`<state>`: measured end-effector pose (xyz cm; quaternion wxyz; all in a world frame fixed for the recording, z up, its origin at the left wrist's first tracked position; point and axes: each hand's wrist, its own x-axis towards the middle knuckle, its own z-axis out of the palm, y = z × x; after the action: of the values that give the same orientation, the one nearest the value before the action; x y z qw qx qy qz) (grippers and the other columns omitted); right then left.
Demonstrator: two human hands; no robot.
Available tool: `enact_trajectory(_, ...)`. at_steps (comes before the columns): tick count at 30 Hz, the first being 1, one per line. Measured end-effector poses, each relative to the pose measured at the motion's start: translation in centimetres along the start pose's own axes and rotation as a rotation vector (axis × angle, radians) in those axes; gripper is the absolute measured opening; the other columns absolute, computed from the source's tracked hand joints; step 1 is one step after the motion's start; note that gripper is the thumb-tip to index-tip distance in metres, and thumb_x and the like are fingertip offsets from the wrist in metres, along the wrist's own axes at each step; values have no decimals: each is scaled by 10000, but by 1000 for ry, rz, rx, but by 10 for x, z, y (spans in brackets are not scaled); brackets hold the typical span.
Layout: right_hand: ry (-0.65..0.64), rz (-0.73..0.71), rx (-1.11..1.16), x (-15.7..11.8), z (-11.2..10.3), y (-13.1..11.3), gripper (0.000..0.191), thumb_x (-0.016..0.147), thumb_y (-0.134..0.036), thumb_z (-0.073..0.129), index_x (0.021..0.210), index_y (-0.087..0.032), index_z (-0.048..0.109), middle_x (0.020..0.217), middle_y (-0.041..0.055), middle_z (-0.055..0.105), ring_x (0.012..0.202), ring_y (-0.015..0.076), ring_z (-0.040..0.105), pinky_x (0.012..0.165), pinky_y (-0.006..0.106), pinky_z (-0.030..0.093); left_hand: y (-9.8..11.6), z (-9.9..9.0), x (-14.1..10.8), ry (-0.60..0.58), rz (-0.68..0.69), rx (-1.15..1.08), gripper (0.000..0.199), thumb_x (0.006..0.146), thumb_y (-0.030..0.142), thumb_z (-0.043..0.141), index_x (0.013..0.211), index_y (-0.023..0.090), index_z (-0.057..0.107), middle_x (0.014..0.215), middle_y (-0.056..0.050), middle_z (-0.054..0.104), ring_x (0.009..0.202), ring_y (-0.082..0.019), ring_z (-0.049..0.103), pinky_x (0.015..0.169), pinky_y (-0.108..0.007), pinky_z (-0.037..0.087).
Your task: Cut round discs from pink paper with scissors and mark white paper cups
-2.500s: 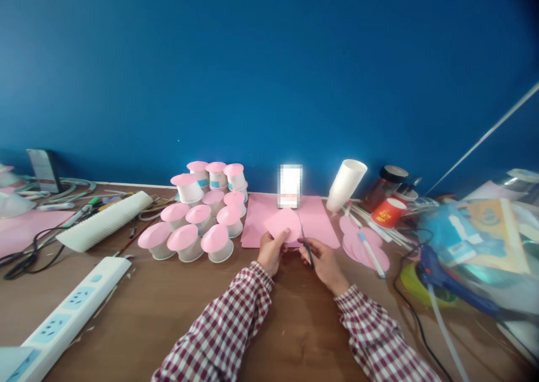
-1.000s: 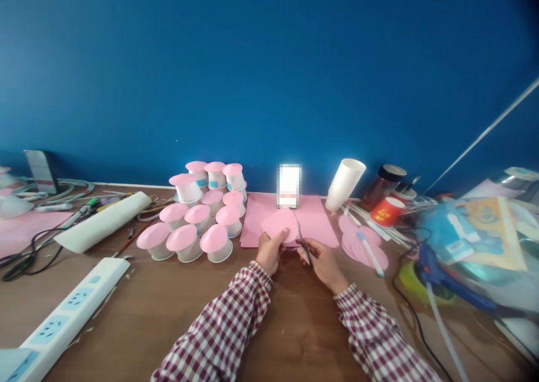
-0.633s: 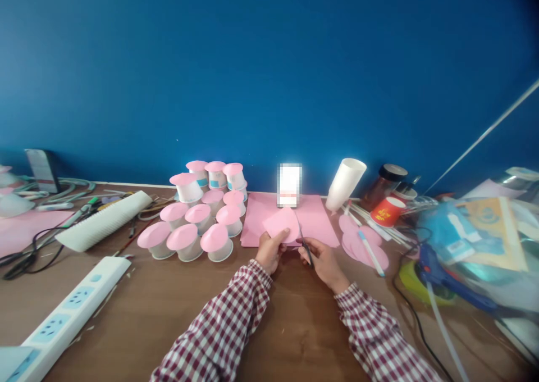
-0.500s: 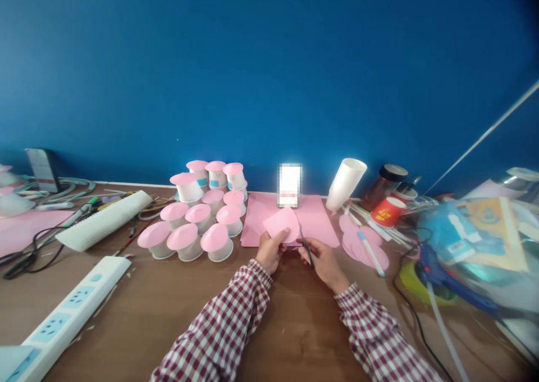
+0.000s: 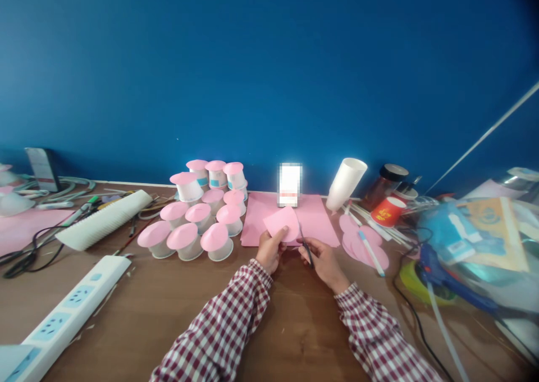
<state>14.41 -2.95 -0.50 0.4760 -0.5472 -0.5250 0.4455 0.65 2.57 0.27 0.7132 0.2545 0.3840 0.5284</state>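
Between thumb and fingers, my left hand pinches a piece of pink paper with a rounded right side. My right hand is closed around a pair of scissors, whose blades point up along the paper's right edge. Whether the blades are apart is too small to tell. Both hands are just in front of a stack of pink sheets lying on the table. Right of them, several cut pink rounds overlap, with a blue-and-white pen across them.
Several paper cups with pink paper tops stand at left. A power strip and a white cup stack lie farther left. Behind are a bright blurred-out screen and white cups. A blue glue gun lies right, beside a red cup.
Almost nothing differs. The pink paper in my left hand has shifted very slightly against the scissors; both hands keep their grip and place.
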Motion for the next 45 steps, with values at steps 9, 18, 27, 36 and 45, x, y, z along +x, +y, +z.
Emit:
enact_trajectory(9, -23, -21, -29, 0, -1, 1, 372, 777, -393, 609, 1047, -136, 602, 620, -16, 535, 557, 112, 491, 533, 243, 411, 4, 6, -6, 8, 10, 71, 380, 536, 310, 786, 764, 94, 573, 566, 24, 535, 401, -17, 359, 360, -170, 252)
enact_trajectory(18, -21, -35, -13, 0, -1, 0, 376, 772, -405, 612, 1035, -137, 608, 608, -20, 522, 559, 113, 492, 533, 243, 422, 6, 7, -6, 17, -15, 66, 368, 531, 292, 786, 767, 91, 588, 572, 16, 547, 409, -20, 368, 360, -172, 250)
enact_trajectory(27, -5, -22, -18, 0, -1, 1, 376, 768, -401, 611, 1036, -138, 618, 590, -25, 511, 544, 112, 483, 526, 245, 416, 5, 7, -5, 30, -26, 42, 376, 511, 313, 799, 722, 108, 564, 554, 34, 521, 396, -12, 355, 352, -168, 245)
enact_trajectory(36, -3, -16, -31, -1, -1, -2, 372, 766, -395, 615, 1032, -136, 622, 575, -31, 515, 528, 108, 483, 523, 242, 415, 3, 5, -4, 21, -3, 43, 377, 535, 326, 790, 742, 104, 566, 551, 36, 512, 395, -12, 354, 357, -165, 252)
enact_trajectory(45, -11, -37, -13, 0, -1, -1, 376, 760, -408, 616, 1021, -138, 613, 595, -20, 528, 549, 115, 500, 524, 245, 432, 6, 6, -6, -25, -6, 68, 386, 536, 304, 785, 811, 81, 629, 618, -23, 594, 415, -14, 370, 356, -163, 240)
